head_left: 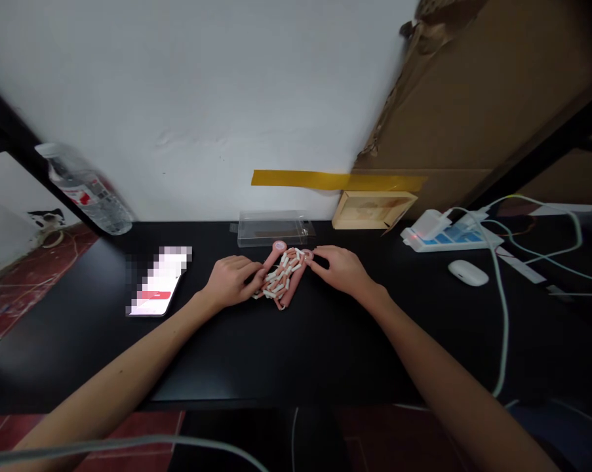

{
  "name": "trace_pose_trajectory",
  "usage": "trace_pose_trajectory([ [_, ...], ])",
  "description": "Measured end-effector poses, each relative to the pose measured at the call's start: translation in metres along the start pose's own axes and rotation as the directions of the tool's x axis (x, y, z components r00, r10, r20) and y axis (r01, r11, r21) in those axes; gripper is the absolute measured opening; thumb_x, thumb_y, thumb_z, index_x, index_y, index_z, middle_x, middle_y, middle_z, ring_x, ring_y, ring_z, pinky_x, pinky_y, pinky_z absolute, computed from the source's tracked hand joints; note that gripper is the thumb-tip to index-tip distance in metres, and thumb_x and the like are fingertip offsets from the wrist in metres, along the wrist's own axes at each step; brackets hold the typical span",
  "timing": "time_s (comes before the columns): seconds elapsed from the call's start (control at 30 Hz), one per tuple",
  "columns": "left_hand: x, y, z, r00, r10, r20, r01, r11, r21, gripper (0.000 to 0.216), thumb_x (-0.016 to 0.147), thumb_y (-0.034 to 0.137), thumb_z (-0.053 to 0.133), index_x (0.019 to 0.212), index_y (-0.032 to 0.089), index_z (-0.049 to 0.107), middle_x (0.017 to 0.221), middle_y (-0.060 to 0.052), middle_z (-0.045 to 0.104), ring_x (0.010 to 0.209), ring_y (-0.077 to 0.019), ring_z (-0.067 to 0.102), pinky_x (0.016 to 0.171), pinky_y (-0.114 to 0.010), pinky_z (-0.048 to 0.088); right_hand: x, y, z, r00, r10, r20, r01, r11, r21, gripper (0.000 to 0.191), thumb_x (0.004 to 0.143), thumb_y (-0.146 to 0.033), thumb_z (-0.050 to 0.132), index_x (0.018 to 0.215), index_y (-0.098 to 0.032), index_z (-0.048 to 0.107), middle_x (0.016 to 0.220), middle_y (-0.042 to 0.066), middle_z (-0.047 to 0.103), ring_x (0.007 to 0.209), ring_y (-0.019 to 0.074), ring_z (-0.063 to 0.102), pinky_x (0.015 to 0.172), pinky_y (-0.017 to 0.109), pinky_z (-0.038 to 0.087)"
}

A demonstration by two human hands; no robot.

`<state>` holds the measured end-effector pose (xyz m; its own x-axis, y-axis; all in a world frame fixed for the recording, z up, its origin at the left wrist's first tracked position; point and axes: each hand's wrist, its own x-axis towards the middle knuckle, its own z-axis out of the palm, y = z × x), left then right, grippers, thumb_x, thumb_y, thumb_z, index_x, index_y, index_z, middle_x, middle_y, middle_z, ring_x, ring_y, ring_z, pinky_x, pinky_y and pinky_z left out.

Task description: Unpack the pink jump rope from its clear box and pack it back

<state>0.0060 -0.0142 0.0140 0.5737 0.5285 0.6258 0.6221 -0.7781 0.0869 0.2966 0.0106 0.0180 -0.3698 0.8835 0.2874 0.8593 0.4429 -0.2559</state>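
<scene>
A pink folding object with many small white pieces (283, 275) lies on the black desk (286, 354) in the middle. My left hand (231, 280) rests against its left side, fingers curled onto it. My right hand (339, 267) pinches its upper right end with fingertips. Just behind it stands a clear plastic box (275, 229).
A phone (158, 288) lies at left, a plastic water bottle (86, 190) further back left. A small wooden frame (373, 210), a power strip (448, 236) with white cables, and a white mouse (467, 273) are at right. Cardboard (473, 111) leans on the wall.
</scene>
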Motion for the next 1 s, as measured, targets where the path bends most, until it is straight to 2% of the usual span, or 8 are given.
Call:
trace_pose_trajectory([
  [0.07,0.001,-0.002,0.001,0.996,-0.002,0.089,0.006,0.999,-0.043,0.035,0.100,0.033,0.047,0.123,0.016,0.065,0.116,-0.012,0.073,0.110,-0.0262,0.068,0.097,-0.045,0.051,-0.001,0.001,0.004,0.998,-0.062,0.010,0.061,0.997,0.044,0.046,0.098,-0.047,0.047,0.123,-0.015,0.070,0.127,0.015,0.070,0.125,0.0333,0.062,0.106,0.053,0.049],
  [0.13,0.002,-0.004,0.001,0.975,0.009,0.221,0.010,0.996,-0.085,0.053,0.102,0.038,0.044,0.150,0.016,0.043,0.151,-0.015,0.050,0.142,-0.0305,0.044,0.116,-0.053,0.034,-0.002,0.001,0.010,0.989,-0.141,0.045,0.135,0.985,0.109,0.060,0.099,-0.055,0.044,0.138,-0.013,0.060,0.141,0.017,0.061,0.137,0.0332,0.051,0.114,0.054,0.041],
  [0.2,0.002,-0.005,0.001,0.940,0.004,0.340,0.034,0.994,-0.106,0.064,0.104,0.042,0.039,0.161,0.018,0.020,0.165,-0.012,0.025,0.152,-0.0305,0.021,0.122,-0.054,0.021,-0.004,0.000,0.016,0.976,-0.197,0.097,0.180,0.970,0.161,0.076,0.097,-0.064,0.040,0.150,-0.010,0.045,0.154,0.018,0.046,0.146,0.0329,0.038,0.120,0.054,0.033],
  [0.3,-0.001,-0.001,0.004,0.904,-0.030,0.426,0.084,0.991,-0.109,0.069,0.106,0.049,0.033,0.163,0.020,0.007,0.168,-0.009,0.012,0.155,-0.0294,0.008,0.124,-0.052,0.013,-0.006,-0.004,0.023,0.965,-0.207,0.160,0.178,0.967,0.180,0.089,0.095,-0.072,0.037,0.158,-0.010,0.029,0.162,0.018,0.031,0.151,0.0339,0.027,0.123,0.055,0.026],
  [0.4,-0.004,0.009,0.009,0.885,-0.109,0.453,0.167,0.982,-0.090,0.070,0.106,0.053,0.025,0.162,0.015,0.006,0.168,-0.012,0.009,0.155,-0.0291,0.003,0.124,-0.051,0.013,-0.007,-0.010,0.026,0.961,-0.210,0.179,0.177,0.967,0.182,0.086,0.097,-0.068,0.036,0.161,-0.013,0.022,0.164,0.016,0.025,0.152,0.0327,0.024,0.124,0.054,0.024],
  [0.53,-0.005,0.026,0.016,0.874,-0.184,0.449,0.243,0.967,-0.076,0.074,0.106,0.055,0.018,0.161,0.007,0.008,0.167,-0.018,0.007,0.154,-0.0287,-0.002,0.124,-0.050,0.013,-0.007,-0.014,0.025,0.960,-0.235,0.150,0.204,0.959,0.195,0.075,0.101,-0.060,0.033,0.161,-0.016,0.022,0.163,0.014,0.030,0.151,0.0301,0.028,0.123,0.053,0.027],
  [0.63,-0.003,0.032,0.016,0.870,-0.214,0.444,0.274,0.959,-0.074,0.072,0.106,0.054,0.018,0.161,0.009,0.008,0.168,-0.016,0.006,0.154,-0.0278,-0.004,0.124,-0.051,0.012,-0.007,-0.016,0.023,0.963,-0.245,0.109,0.220,0.955,0.200,0.071,0.101,-0.057,0.034,0.160,-0.019,0.024,0.161,0.013,0.036,0.149,0.0306,0.033,0.122,0.055,0.030],
  [1.0,-0.011,-0.014,0.001,0.837,-0.233,0.495,0.269,0.963,-0.001,0.079,0.104,0.060,0.026,0.162,0.012,0.002,0.167,-0.018,0.006,0.154,-0.0306,0.006,0.123,-0.050,0.015,-0.006,-0.014,0.017,0.937,-0.264,0.231,0.215,0.952,0.218,0.085,0.098,-0.067,0.036,0.163,-0.022,0.005,0.168,0.009,0.015,0.154,0.0292,0.015,0.126,0.053,0.019],
])
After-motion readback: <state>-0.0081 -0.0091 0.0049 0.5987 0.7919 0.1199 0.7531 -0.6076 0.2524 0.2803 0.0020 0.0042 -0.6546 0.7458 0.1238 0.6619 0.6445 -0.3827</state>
